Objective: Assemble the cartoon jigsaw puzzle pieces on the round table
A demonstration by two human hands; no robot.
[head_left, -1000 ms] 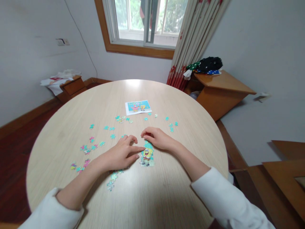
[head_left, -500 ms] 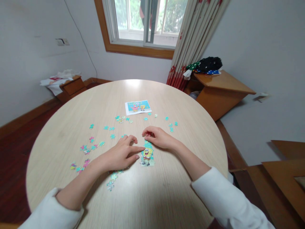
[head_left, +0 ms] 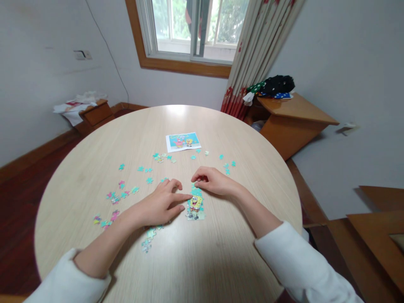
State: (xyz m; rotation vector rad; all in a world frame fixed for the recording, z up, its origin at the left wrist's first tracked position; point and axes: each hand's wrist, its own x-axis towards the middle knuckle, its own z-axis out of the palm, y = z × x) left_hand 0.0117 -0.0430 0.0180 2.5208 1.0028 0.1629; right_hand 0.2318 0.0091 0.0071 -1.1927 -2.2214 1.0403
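Observation:
The partly joined jigsaw puzzle (head_left: 196, 204), showing a yellow square cartoon figure on a teal ground, lies flat on the round table (head_left: 221, 261). My left hand (head_left: 160, 204) rests at its left side, fingers apart, with the index fingertip touching the puzzle's left edge. At the puzzle's top edge, my right hand (head_left: 212, 181) has curled fingers, thumb and fingertips close together over a teal puzzle piece (head_left: 193, 185). The fingers partly hide that piece. Several loose puzzle pieces (head_left: 151, 232) lie below my left hand, partly covered by it.
A printed picture card (head_left: 183, 142) lies farther back on the table. Loose teal pieces (head_left: 227, 168) are at the right, with more pieces (head_left: 162, 158) below the card and pink-teal pieces (head_left: 115, 197) at the left. A wooden cabinet (head_left: 293, 113) with cloths stands behind the table.
My right hand has shifted slightly to the right along the puzzle's top edge, showing more of the teal piece there. My left hand stays in place.

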